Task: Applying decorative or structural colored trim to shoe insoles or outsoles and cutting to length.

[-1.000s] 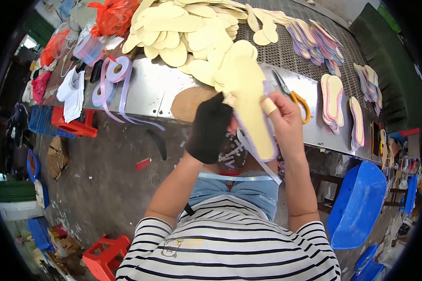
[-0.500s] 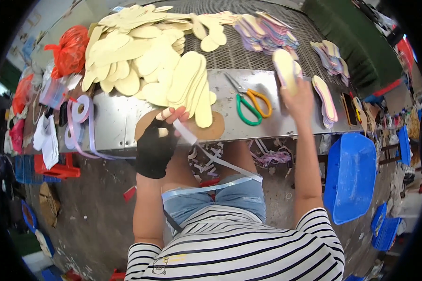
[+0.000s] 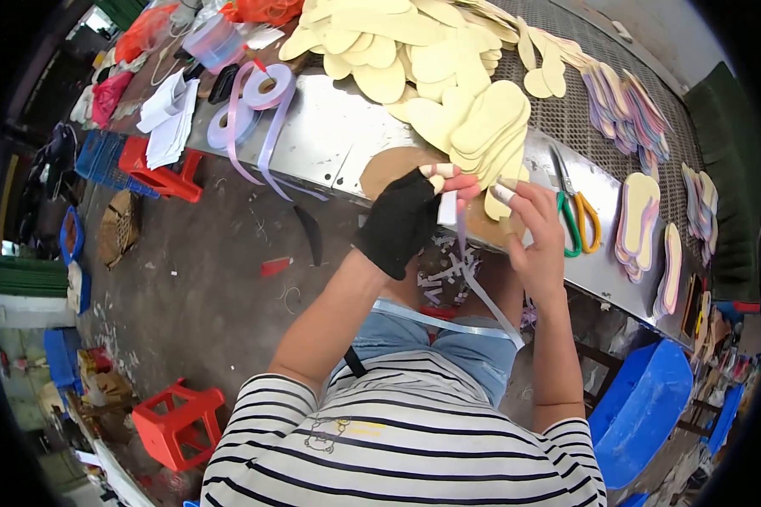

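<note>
My left hand (image 3: 407, 218), in a black fingerless glove, pinches the top end of a pale lilac strap strip (image 3: 475, 279) that trails down over my lap. My right hand (image 3: 534, 226), with taped fingertips, is closed on the same strip just to the right, in front of a stack of cream shoe insoles (image 3: 482, 127) on the metal table (image 3: 330, 144). Green and orange scissors (image 3: 577, 221) lie right of my right hand.
A big heap of cream insoles (image 3: 397, 42) covers the table's back. Lilac tape rolls (image 3: 254, 101) and white papers (image 3: 171, 114) lie at left. Finished pink-edged insoles (image 3: 638, 215) lie right. Red stools (image 3: 171, 421), a blue tub (image 3: 643, 410) and offcuts are on the floor.
My right hand has come back from the insoles at the right and joined my left hand on the strap strip. My head has turned, shifting the table in view.
</note>
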A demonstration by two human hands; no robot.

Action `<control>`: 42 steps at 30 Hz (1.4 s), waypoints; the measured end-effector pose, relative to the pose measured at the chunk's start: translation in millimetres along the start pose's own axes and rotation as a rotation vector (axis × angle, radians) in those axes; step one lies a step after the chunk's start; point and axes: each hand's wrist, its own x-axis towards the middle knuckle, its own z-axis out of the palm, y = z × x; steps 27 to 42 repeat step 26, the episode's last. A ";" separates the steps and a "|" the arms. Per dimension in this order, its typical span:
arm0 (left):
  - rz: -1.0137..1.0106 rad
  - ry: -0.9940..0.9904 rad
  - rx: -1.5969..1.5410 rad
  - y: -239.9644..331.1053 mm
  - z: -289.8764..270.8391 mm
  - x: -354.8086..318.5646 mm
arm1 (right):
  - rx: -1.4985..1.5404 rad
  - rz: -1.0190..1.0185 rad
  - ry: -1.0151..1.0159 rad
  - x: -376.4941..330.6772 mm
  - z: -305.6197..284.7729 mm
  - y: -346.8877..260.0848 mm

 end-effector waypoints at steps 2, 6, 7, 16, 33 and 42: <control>-0.057 0.052 -0.044 3.8 -3.8 0.5 | 0.025 -0.012 -0.008 8.1 6.2 -7.1; 0.309 0.332 0.568 21.4 -30.3 31.9 | -0.016 0.068 0.046 35.9 16.6 29.7; 0.313 0.317 0.568 19.1 -27.3 35.2 | -0.074 0.137 0.054 48.3 21.2 42.6; 0.627 0.135 1.512 -21.8 -10.0 32.5 | -0.664 0.167 -0.250 118.5 91.8 34.4; 0.710 0.109 1.572 -36.0 -38.6 61.6 | -0.544 0.338 -0.215 163.6 23.6 34.9; 0.710 0.109 1.572 -36.0 -38.6 61.6 | -0.544 0.338 -0.215 163.6 23.6 34.9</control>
